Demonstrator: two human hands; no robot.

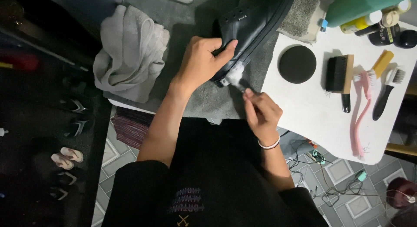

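Note:
A black leather shoe (254, 23) lies on its side on a grey mat (204, 96). My left hand (202, 62) grips the shoe near its heel, thumb on the upper. My right hand (260, 112) pinches a small brush whose head sits in white foam (234, 75) at the sole's heel edge. The brush itself is mostly hidden by my fingers.
A crumpled grey towel (128, 49) lies left of the shoe. The white board (312, 114) at right carries a black round sponge (297, 64), a wooden brush (339, 72), a pink brush (362, 109), a black-handled brush (386, 94) and bottles (373, 20). Sandals (67, 157) and cables (321, 166) lie on the floor.

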